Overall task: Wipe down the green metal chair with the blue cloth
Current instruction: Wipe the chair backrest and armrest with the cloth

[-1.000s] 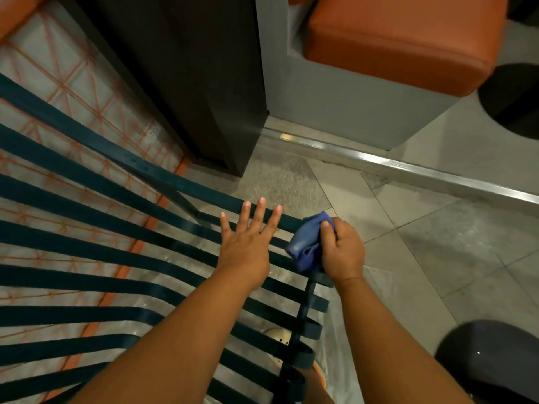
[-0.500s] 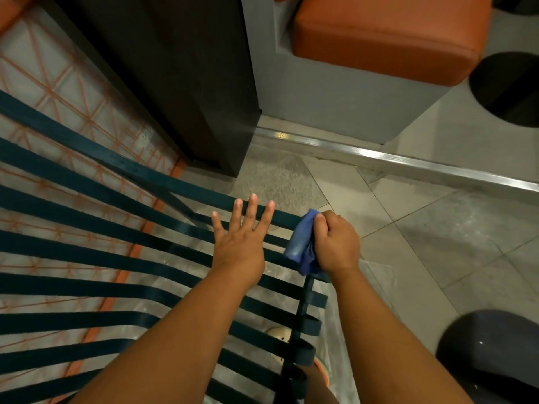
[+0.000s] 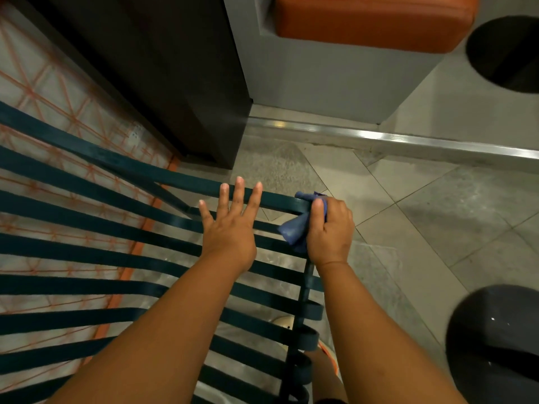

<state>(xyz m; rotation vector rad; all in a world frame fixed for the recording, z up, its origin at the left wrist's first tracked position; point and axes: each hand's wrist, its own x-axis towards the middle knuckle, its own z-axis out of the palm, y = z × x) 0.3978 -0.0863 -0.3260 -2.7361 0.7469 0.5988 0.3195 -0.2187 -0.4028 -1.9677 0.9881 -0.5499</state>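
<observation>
The green metal chair fills the left and lower part of the view, its dark green slats running from the left to a side bar at the right. My left hand lies flat on the slats with fingers spread, holding nothing. My right hand grips the bunched blue cloth and presses it against the far right corner of the chair, where the top slat meets the side bar. Part of the cloth is hidden under my fingers.
A dark cabinet stands beyond the chair, beside a grey bench base with an orange cushion. A metal floor strip crosses the tiled floor. A dark rounded object sits at lower right, a black round one at upper right.
My right hand has slid the blue cloth up the side bar to the chair's far corner. My left hand has stayed flat on the slats.
</observation>
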